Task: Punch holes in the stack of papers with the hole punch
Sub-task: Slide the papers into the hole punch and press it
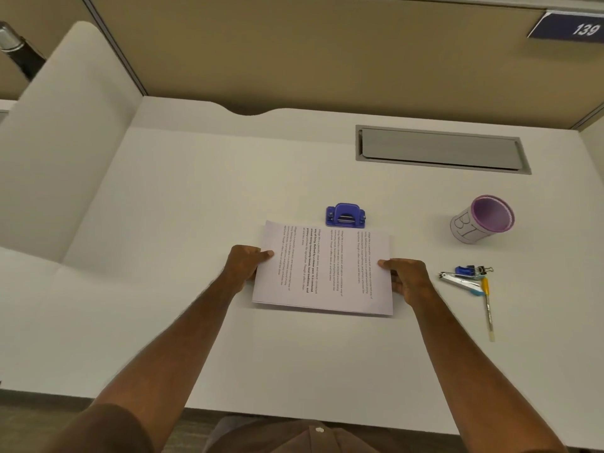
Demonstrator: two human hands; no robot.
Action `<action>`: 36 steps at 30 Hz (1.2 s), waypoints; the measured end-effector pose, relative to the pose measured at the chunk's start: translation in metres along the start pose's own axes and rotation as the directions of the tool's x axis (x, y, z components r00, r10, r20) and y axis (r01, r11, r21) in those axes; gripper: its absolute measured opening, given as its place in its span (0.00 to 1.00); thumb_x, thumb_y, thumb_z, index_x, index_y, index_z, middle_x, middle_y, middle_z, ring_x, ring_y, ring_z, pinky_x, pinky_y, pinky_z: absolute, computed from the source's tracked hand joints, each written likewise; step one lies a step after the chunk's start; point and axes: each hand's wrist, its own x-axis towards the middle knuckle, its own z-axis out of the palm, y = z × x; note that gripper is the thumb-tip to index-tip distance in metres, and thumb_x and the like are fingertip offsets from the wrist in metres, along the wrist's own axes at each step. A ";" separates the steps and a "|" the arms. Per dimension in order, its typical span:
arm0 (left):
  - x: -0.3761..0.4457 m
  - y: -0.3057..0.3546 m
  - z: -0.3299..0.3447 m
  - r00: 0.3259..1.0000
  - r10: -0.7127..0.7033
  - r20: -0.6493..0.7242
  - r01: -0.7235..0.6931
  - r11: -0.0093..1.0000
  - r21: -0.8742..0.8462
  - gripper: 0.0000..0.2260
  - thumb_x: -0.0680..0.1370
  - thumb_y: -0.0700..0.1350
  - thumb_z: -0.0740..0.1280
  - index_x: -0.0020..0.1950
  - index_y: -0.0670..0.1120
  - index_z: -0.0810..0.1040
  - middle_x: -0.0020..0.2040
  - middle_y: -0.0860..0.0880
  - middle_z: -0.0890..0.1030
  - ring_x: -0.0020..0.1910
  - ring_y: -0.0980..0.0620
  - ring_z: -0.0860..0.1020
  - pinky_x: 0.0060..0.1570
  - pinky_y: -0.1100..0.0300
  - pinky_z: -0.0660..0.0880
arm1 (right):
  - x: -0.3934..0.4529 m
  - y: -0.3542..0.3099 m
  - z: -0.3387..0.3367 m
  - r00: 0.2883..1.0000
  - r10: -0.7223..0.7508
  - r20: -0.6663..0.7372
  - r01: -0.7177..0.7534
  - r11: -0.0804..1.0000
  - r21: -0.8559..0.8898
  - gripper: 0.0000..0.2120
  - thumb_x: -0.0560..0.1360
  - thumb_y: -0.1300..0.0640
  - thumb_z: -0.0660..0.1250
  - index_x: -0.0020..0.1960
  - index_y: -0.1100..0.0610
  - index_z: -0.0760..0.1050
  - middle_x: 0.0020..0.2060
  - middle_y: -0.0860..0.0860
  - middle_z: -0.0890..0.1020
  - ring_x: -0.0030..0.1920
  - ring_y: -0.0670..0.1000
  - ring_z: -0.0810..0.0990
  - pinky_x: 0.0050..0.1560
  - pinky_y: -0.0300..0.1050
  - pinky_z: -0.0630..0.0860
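A stack of white papers (323,269) with printed text turned sideways sits at the middle of the white desk (196,191). My left hand (243,266) grips its left edge, thumb on top. My right hand (407,279) grips its right edge the same way. A small blue hole punch (345,215) stands just beyond the far edge of the papers, its slot facing them. The far paper edge lies right at the punch's front; I cannot tell whether it is inside the slot.
A purple-rimmed pen cup (482,220) stands at the right. Near my right hand lie a nail clipper (459,280), binder clips (474,270) and a thin brush (488,308). A grey cable hatch (439,150) is set into the desk at the back. Partition walls enclose the desk.
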 end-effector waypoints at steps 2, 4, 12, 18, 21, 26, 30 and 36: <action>0.001 0.000 0.009 1.000 0.000 -0.016 0.000 1.000 -0.003 0.15 0.74 0.42 0.76 0.30 0.42 0.75 0.34 0.44 0.83 0.35 0.44 0.81 0.40 0.55 0.77 | 0.004 -0.005 -0.007 1.000 -0.006 -0.004 0.006 1.000 -0.022 0.08 0.72 0.66 0.73 0.50 0.66 0.78 0.48 0.63 0.84 0.44 0.60 0.84 0.38 0.49 0.81; -0.001 0.001 0.018 1.000 -0.003 -0.020 0.003 1.000 0.008 0.15 0.74 0.42 0.76 0.32 0.42 0.75 0.35 0.43 0.83 0.34 0.45 0.81 0.39 0.55 0.77 | 0.006 -0.007 -0.013 1.000 0.001 -0.009 -0.002 1.000 -0.029 0.06 0.72 0.66 0.73 0.48 0.65 0.78 0.47 0.63 0.83 0.41 0.59 0.84 0.36 0.48 0.81; 0.003 0.008 0.028 1.000 0.000 -0.018 0.000 1.000 0.021 0.18 0.74 0.41 0.76 0.32 0.43 0.69 0.28 0.48 0.78 0.27 0.52 0.78 0.27 0.65 0.73 | 0.013 -0.010 -0.021 0.998 0.027 -0.049 -0.029 0.998 -0.061 0.09 0.72 0.65 0.73 0.51 0.66 0.77 0.49 0.63 0.84 0.45 0.61 0.84 0.42 0.53 0.81; 0.005 0.012 0.027 1.000 -0.005 0.018 0.004 1.000 0.014 0.12 0.75 0.42 0.75 0.42 0.41 0.73 0.40 0.39 0.76 0.38 0.45 0.76 0.41 0.53 0.72 | 0.012 -0.011 -0.021 0.998 0.031 -0.048 -0.034 0.997 -0.071 0.09 0.72 0.65 0.73 0.51 0.65 0.77 0.49 0.62 0.83 0.44 0.59 0.84 0.37 0.50 0.80; 0.006 0.013 0.027 1.000 -0.002 0.026 0.001 1.000 0.015 0.11 0.75 0.42 0.75 0.42 0.40 0.73 0.41 0.39 0.77 0.38 0.45 0.77 0.42 0.53 0.73 | 0.013 -0.010 -0.021 0.998 0.034 -0.052 -0.037 0.998 -0.055 0.11 0.72 0.65 0.73 0.53 0.66 0.77 0.50 0.62 0.84 0.47 0.61 0.84 0.43 0.53 0.81; 0.011 0.017 0.028 1.000 -0.005 0.023 0.005 1.000 0.008 0.11 0.75 0.41 0.75 0.41 0.39 0.75 0.38 0.41 0.81 0.36 0.46 0.80 0.37 0.58 0.77 | 0.013 -0.011 -0.020 0.997 0.036 -0.065 -0.038 0.999 -0.035 0.12 0.72 0.65 0.74 0.53 0.66 0.77 0.49 0.62 0.84 0.45 0.60 0.84 0.41 0.52 0.81; 0.015 0.019 0.030 1.000 -0.017 0.018 0.017 1.000 0.012 0.12 0.75 0.41 0.75 0.40 0.39 0.75 0.38 0.41 0.82 0.36 0.45 0.81 0.43 0.52 0.79 | 0.013 -0.013 -0.020 0.997 0.032 -0.069 -0.034 0.999 -0.027 0.06 0.72 0.65 0.74 0.46 0.62 0.77 0.46 0.60 0.84 0.40 0.57 0.84 0.33 0.47 0.80; 0.019 0.019 0.033 0.999 -0.051 0.003 0.051 0.999 -0.002 0.14 0.74 0.41 0.76 0.35 0.41 0.73 0.40 0.41 0.83 0.39 0.43 0.82 0.48 0.47 0.80 | 0.016 -0.015 -0.021 0.997 0.033 -0.070 -0.036 0.998 -0.046 0.08 0.72 0.64 0.74 0.49 0.62 0.77 0.46 0.59 0.84 0.42 0.57 0.84 0.33 0.47 0.80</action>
